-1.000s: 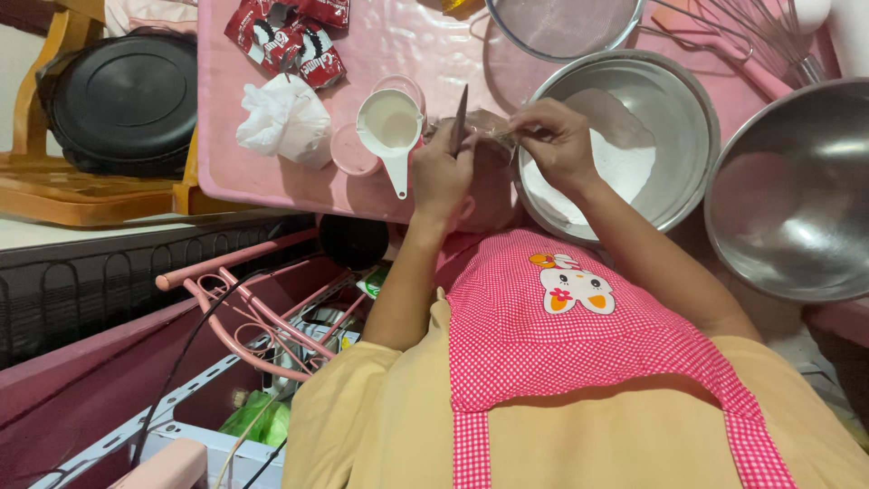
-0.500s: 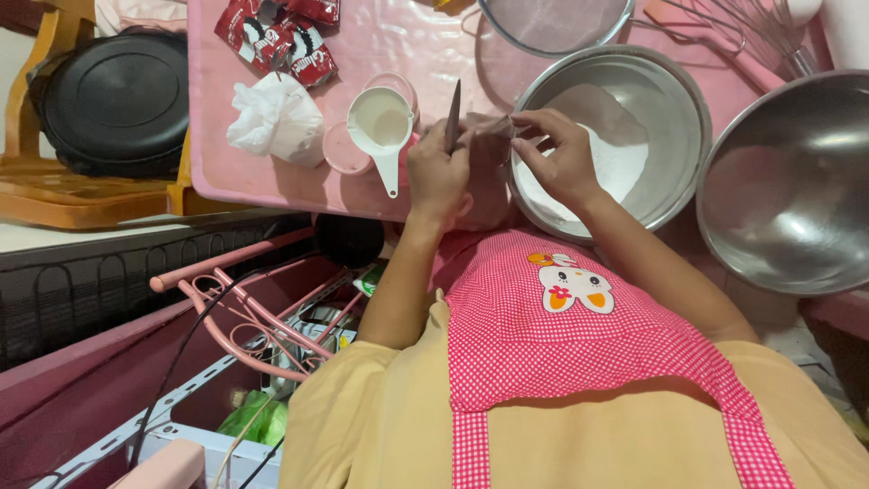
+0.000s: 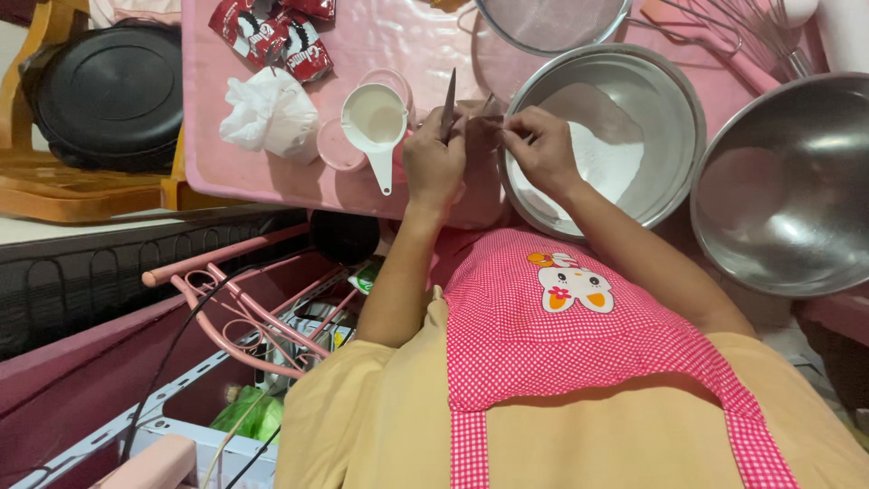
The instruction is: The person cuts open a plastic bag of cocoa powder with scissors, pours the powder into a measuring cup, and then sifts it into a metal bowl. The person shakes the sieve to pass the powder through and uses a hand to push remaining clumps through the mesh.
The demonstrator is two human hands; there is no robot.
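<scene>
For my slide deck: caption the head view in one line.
Left hand with a knife and right hand work a small packet beside a floured steel bowl.

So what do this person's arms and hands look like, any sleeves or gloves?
Both the left hand and right hand are bare, no gloves or visible rings. The forearms are uncovered; tan short sleeves end near the elbows, under a pink checked apron.

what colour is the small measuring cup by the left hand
White, small plastic measuring cup with a handle; clearest in the head view.
</scene>
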